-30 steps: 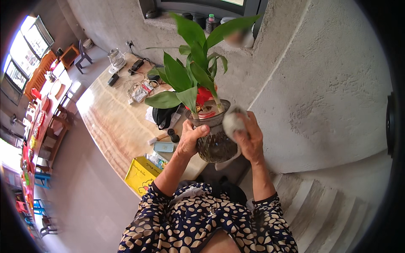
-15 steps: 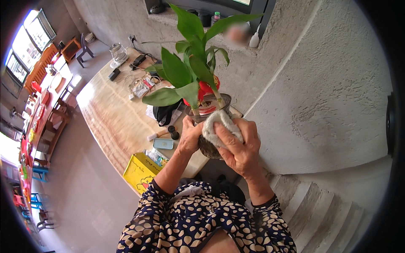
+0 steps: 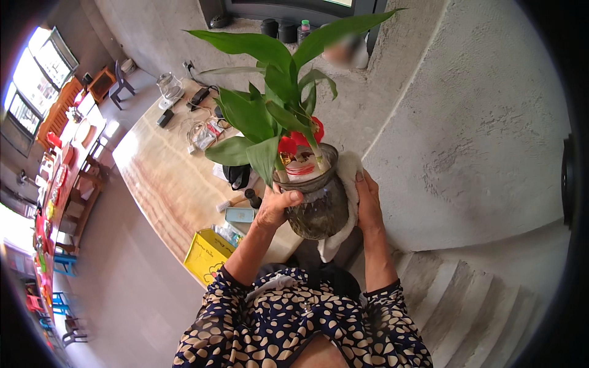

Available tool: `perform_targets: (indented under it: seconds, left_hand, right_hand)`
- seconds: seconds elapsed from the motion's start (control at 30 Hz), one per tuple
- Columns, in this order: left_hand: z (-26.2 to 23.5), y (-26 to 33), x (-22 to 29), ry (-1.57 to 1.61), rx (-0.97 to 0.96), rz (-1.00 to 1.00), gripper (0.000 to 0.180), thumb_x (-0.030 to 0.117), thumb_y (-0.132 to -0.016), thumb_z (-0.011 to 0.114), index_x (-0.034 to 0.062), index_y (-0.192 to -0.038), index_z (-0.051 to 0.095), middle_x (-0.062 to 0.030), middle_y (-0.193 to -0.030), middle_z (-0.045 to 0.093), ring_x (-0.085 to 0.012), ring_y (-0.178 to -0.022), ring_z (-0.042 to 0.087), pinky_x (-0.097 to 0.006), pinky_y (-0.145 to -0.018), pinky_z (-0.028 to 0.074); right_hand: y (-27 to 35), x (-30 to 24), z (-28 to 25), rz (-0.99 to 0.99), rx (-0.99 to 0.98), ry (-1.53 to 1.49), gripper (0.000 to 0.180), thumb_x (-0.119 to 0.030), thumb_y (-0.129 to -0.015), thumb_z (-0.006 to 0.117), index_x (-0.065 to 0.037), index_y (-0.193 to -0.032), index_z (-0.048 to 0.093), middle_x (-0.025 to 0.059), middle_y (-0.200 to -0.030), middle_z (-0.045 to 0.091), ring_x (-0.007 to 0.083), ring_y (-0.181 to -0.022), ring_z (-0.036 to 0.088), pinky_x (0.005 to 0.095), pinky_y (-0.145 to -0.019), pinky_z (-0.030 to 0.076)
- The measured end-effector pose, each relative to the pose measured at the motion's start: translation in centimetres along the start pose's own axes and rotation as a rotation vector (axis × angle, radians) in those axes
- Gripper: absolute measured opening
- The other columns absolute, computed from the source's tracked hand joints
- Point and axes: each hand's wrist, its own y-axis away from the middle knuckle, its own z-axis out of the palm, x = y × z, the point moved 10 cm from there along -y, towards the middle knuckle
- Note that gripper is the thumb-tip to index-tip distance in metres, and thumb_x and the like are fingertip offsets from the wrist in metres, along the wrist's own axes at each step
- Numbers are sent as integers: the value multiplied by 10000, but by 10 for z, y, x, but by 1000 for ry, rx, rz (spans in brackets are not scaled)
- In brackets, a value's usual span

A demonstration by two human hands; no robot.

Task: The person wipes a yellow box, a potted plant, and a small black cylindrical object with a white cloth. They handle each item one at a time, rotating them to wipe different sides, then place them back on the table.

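Gray, rough walls [image 3: 466, 141] stand on the right of the frame, with steps [image 3: 454, 300] at the lower right. On the left, a long table [image 3: 156, 181] shines in the light. I see a person in a spotted top [image 3: 294, 313] holding a glass jar [image 3: 316, 214] up in the middle of the frame. Big green leaves [image 3: 245, 113] grow out of its top, and red bits [image 3: 287, 146] sit by the stems. The left hand [image 3: 273, 208] grips the jar near its neck, thumb in front; I cannot see all its fingers. The right hand [image 3: 371, 205] holds a pale cloth [image 3: 350, 184] against the jar's right side, and one end hangs below. Left of the jar, a blue tin [image 3: 239, 214] lies near a yellow box [image 3: 205, 254]. Farther up lie wires [image 3: 202, 132] and a clear pot [image 3: 170, 88]. Bright windows [image 3: 27, 80] fill the upper left.
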Motion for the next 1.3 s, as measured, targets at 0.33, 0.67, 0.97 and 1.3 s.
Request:
perform_targets:
  seconds: [0.33,0.67,0.97,1.3]
  left_hand:
    - [6,-1,12,-180,118,62,771,328,-715,785,-16,-1307,431,-93,-1215,559,-188,-1112,522,-323,-986,378]
    - [6,11,13,-211,105,9,915,352,-563,819,-2,-1308,423,-120,-1187,567,-211,-1050,565,-342,-941,431]
    - [21,14,-8,-18,-68,-57,989,367,-556,797,-4,-1364,364,-128,-1284,510,-238,-1178,506,-368,-1021,373]
    - [-6,3,-6,133,84,18,836,340,-667,743,4,-1333,365,-139,-1217,544,-269,-1095,566,-405,-951,463]
  right_hand:
    - [7,-20,1,-321,-26,233,339,-230,-931,555,3,-1178,565,98,-1045,591,183,-952,577,298,-817,459]
    - [19,-59,27,-466,-121,272,310,-208,-917,554,3,-1144,545,132,-1102,573,220,-958,572,303,-807,457]
    - [-33,47,-3,143,-162,-43,401,-274,-965,471,14,-1240,529,63,-1062,621,114,-942,566,263,-848,455]
    - [-23,-18,28,115,-236,-76,384,-276,-976,481,5,-1231,537,46,-1072,612,103,-1002,530,258,-881,423]
